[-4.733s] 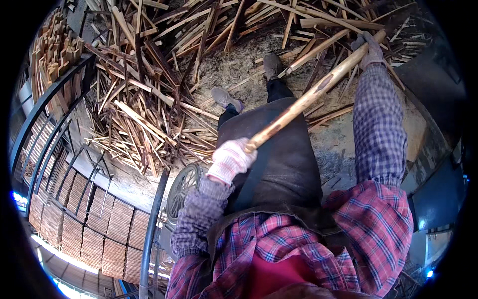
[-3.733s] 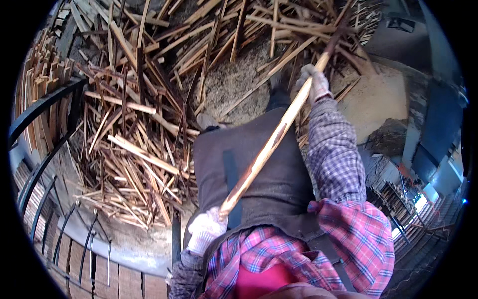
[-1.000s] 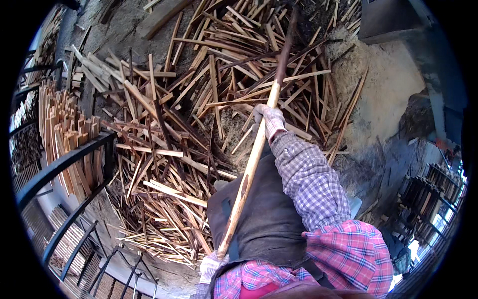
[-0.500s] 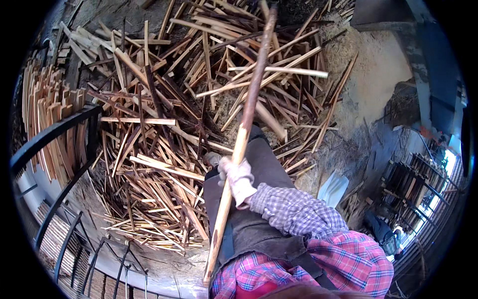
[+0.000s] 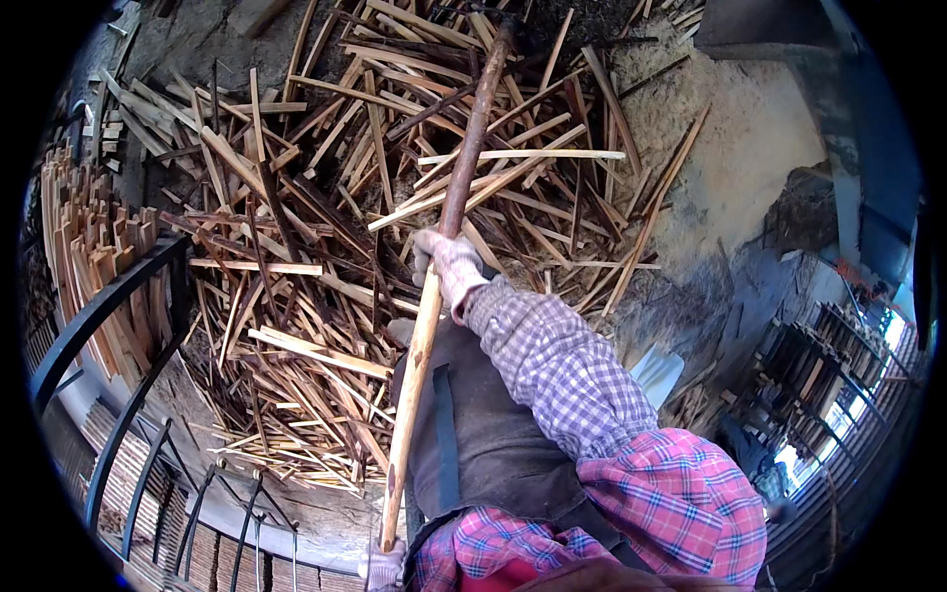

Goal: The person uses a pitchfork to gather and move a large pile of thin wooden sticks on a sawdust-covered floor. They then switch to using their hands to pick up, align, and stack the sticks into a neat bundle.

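A long wooden pole (image 5: 419, 345), dark with bark in its far half and pale in its near half, runs from the bottom edge up over a heap of sticks. My gloved right hand (image 5: 452, 264) is wrapped round it near where the colours meet, with that arm stretched forward. At the pole's near end, my gloved left hand (image 5: 383, 567) is closed round the butt, partly cut off by the lower edge. A dark shape (image 5: 528, 37) shows at the far end; its kind cannot be made out. Loose split sticks (image 5: 326, 355) lie crisscrossed beneath and around the pole.
On the left, cut sticks (image 5: 99, 257) stand bundled upright by a black metal frame (image 5: 109, 316). Pale sawdust (image 5: 740, 128) covers the ground at the far right. A whitish sheet-like piece (image 5: 658, 375) lies right of my arm, with a rack of wood (image 5: 814, 365) beyond.
My right hand has moved forward and sits higher up the pole. The pole's far end has shifted left and slightly nearer. More of my left hand shows at the bottom.
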Available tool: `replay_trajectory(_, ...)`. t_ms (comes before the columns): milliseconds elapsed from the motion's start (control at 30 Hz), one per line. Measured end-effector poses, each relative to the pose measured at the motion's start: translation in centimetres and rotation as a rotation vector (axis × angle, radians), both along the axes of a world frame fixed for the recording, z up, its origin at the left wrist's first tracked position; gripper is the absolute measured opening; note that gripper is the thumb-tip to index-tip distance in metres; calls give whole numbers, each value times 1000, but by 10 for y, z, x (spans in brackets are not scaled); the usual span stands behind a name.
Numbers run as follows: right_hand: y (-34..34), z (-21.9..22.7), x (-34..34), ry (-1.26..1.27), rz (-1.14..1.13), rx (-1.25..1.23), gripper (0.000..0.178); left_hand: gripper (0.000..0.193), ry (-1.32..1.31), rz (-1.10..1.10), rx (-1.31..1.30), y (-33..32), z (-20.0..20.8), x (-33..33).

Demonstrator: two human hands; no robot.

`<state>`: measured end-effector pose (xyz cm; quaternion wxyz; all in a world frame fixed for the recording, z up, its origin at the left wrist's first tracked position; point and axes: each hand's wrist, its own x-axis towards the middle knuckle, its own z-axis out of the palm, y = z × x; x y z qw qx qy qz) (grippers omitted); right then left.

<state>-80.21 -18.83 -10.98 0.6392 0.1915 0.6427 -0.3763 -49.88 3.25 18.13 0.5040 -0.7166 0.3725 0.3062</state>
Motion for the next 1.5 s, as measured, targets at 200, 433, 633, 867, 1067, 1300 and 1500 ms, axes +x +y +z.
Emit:
replay_trajectory(200,-7,-16,-14,4,-28,-138,19,41,138,54,-94,-20,-51,-15)
replay_trajectory(433,8,-29,11,167,-48,-167,17,42,215,240,-40,9,-84,30)
replay_trajectory(633,74,17,112,191,-109,-177,17,48,342,99,57,85,-83,136)
replay_trajectory(867,136,50,248,-100,98,97,25,44,12,169,189,144,-13,183)
replay_trajectory(1067,96,39,213,-171,13,116,15,40,-130,168,177,143,-21,157)
replay_trajectory(1300,29,48,125,-70,-91,-108,13,36,-91,131,-95,114,-100,122)
replay_trajectory(1500,-33,39,-14,128,-94,-377,16,37,146,44,-191,15,-161,45)
